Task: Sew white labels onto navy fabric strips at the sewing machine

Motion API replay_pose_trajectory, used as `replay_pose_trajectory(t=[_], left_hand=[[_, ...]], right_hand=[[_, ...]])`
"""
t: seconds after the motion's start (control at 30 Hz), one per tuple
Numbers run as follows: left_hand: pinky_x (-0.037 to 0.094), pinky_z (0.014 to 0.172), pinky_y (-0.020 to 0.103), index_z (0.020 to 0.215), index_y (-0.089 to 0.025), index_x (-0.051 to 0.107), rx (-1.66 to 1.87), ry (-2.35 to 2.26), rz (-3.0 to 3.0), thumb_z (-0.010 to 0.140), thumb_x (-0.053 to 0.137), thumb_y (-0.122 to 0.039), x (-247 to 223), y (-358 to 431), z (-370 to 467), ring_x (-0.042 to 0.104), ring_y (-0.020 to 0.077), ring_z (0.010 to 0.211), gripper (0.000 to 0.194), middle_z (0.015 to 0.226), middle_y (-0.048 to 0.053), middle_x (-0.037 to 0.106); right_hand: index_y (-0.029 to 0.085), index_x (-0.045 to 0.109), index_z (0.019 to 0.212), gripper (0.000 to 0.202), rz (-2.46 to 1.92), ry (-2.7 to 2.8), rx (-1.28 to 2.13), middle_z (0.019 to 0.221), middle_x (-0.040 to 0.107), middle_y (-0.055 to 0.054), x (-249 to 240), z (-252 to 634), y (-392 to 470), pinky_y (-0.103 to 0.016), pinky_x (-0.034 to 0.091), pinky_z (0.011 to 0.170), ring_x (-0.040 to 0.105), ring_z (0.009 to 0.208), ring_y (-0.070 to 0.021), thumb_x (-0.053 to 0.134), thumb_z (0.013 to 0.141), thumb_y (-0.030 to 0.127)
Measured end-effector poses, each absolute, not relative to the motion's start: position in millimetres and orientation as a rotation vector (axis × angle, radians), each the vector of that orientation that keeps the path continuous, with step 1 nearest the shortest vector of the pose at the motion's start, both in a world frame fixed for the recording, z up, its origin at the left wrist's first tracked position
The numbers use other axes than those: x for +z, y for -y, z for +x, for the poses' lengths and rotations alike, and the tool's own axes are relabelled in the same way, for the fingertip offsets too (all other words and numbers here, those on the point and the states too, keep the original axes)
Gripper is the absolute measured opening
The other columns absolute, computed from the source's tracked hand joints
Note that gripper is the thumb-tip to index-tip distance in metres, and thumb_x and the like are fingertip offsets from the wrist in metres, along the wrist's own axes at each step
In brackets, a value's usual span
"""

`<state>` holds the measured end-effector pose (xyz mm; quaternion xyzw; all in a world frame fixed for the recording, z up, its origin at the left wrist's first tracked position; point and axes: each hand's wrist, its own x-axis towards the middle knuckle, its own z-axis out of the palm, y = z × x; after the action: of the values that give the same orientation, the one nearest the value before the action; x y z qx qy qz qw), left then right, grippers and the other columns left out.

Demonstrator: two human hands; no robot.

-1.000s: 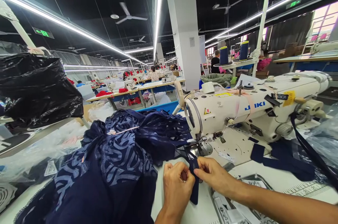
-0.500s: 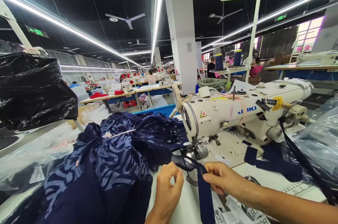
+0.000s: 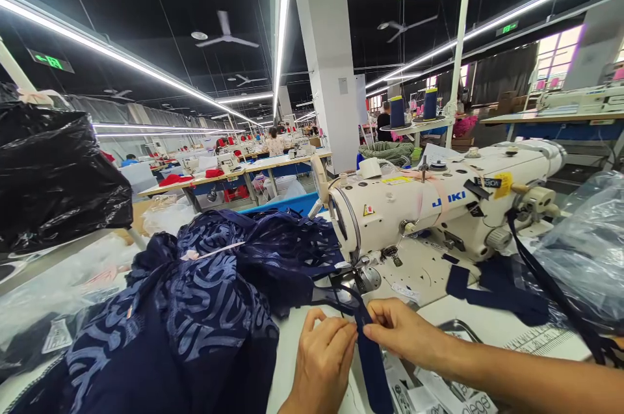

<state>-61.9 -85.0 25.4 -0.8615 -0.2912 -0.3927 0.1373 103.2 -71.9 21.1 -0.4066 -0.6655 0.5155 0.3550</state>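
Note:
A dark navy strap (image 3: 373, 362) hangs in front of the sewing machine (image 3: 400, 209). My right hand (image 3: 402, 329) pinches its upper part between thumb and fingers. At the strap's left edge, my left hand (image 3: 324, 352) has its fingers drawn together, their tips against or just beside the strap; whether they grip it is hidden. A thin navy loop runs from the strap toward the machine's needle area. Left of my hands lies a heap of navy patterned garments (image 3: 214, 297).
White printed labels (image 3: 429, 394) lie under my right forearm. Navy fabric pieces (image 3: 507, 294) and clear plastic (image 3: 580, 245) are at the right. A black plastic bag (image 3: 58, 180) stands at the left. Thread cones (image 3: 397, 112) stand behind the machine.
My left hand has moved right, up to the strap, and its fingers have closed together. My right hand still pinches the strap. The view has shifted slightly.

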Motion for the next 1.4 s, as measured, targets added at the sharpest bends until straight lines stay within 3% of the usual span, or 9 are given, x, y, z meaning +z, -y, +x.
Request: replay_pose_trajectory(t=[0.2, 0.57, 0.67, 0.8, 0.87, 0.97, 1.07, 1.2, 1.4], left_hand=[[0.035, 0.058, 0.028, 0.061, -0.017, 0.05, -1.088, 0.894, -2.353, 0.079, 0.038, -0.004, 23, 88, -55, 0.048, 0.0101, 0.048, 0.026, 0.054, -0.002, 0.052], [0.039, 0.052, 0.024, 0.056, -0.02, 0.043, -1.345, 1.3, -2.22, 0.079, 0.042, -0.015, 31, 77, -79, 0.047, 0.0121, 0.054, 0.023, 0.053, -0.004, 0.046], [0.045, 0.066, 0.03, 0.074, -0.019, 0.054, -1.249, 1.132, -2.321, 0.077, 0.045, -0.013, 29, 79, -75, 0.056, 0.0167, 0.076, 0.012, 0.081, 0.004, 0.059], [0.04, 0.087, 0.044, 0.113, -0.021, 0.049, -1.129, 0.731, -2.516, 0.077, 0.044, -0.007, 25, 78, -70, 0.042, 0.0263, 0.116, 0.039, 0.121, 0.012, 0.05], [0.038, 0.09, 0.044, 0.108, -0.021, 0.052, -1.148, 0.596, -2.614, 0.077, 0.043, -0.006, 25, 78, -68, 0.047, 0.0242, 0.111, 0.035, 0.111, 0.009, 0.058], [0.04, 0.087, 0.038, 0.095, -0.02, 0.055, -1.21, 0.64, -2.783, 0.079, 0.044, -0.007, 26, 81, -66, 0.062, 0.016, 0.079, 0.024, 0.083, 0.003, 0.066], [0.043, 0.068, 0.029, 0.08, -0.019, 0.055, -1.313, 0.846, -2.871, 0.081, 0.041, -0.012, 25, 86, -63, 0.054, 0.0112, 0.054, 0.015, 0.063, -0.001, 0.061], [0.036, 0.054, 0.024, 0.068, -0.02, 0.052, -1.378, 1.124, -2.832, 0.083, 0.04, -0.02, 16, 89, -59, 0.048, 0.0127, 0.053, 0.019, 0.056, -0.001, 0.056], [0.033, 0.055, 0.024, 0.063, -0.02, 0.052, -1.295, 1.311, -2.851, 0.081, 0.041, -0.023, 8, 89, -56, 0.043, 0.0115, 0.05, 0.022, 0.052, -0.003, 0.052]], right_hand=[[0.019, 0.03, 0.055, 0.019, -1.037, 1.802, 1.255, 0.049, 0.026, 0.007, 22, 101, 71, -0.021, 0.019, 0.045, 0.026, 0.048, -0.0073, 0.047, 0.065, 0.02], [0.019, 0.036, 0.061, 0.023, -0.982, 1.597, 1.586, 0.042, 0.031, 0.01, 32, 112, 81, -0.02, 0.017, 0.04, 0.024, 0.037, -0.0046, 0.052, 0.07, 0.033], [0.018, 0.039, 0.061, 0.021, -1.002, 1.569, 1.586, 0.046, 0.036, 0.008, 36, 112, 81, -0.02, 0.023, 0.044, 0.03, 0.042, -0.0058, 0.051, 0.07, 0.032], [0.017, 0.039, 0.06, 0.017, -1.017, 1.612, 1.563, 0.054, 0.033, 0.007, 40, 113, 86, -0.021, 0.024, 0.05, 0.032, 0.052, -0.0074, 0.052, 0.068, 0.026], [0.017, 0.04, 0.059, 0.019, -1.019, 1.576, 1.636, 0.055, 0.034, 0.006, 41, 113, 90, -0.021, 0.027, 0.052, 0.034, 0.054, -0.0078, 0.054, 0.067, 0.027], [0.017, 0.042, 0.065, 0.024, -0.964, 1.368, 1.831, 0.058, 0.045, 0.004, 42, 112, 99, -0.023, 0.033, 0.057, 0.046, 0.057, -0.01, 0.057, 0.067, 0.036], [0.018, 0.046, 0.091, 0.038, -0.962, 1.284, 1.852, 0.067, 0.056, 0.0, 46, 112, 110, -0.025, 0.038, 0.062, 0.054, 0.066, -0.0141, 0.059, 0.067, 0.045], [0.018, 0.039, 0.12, 0.058, -0.967, 1.53, 1.728, 0.082, 0.059, -0.003, 49, 119, 121, -0.026, 0.04, 0.067, 0.054, 0.069, -0.0136, 0.054, 0.072, 0.047], [0.022, 0.046, 0.119, 0.05, -1.193, 1.916, 1.343, 0.092, 0.059, -0.003, 48, 129, 119, -0.022, 0.04, 0.059, 0.053, 0.067, -0.0129, 0.052, 0.069, 0.022]])
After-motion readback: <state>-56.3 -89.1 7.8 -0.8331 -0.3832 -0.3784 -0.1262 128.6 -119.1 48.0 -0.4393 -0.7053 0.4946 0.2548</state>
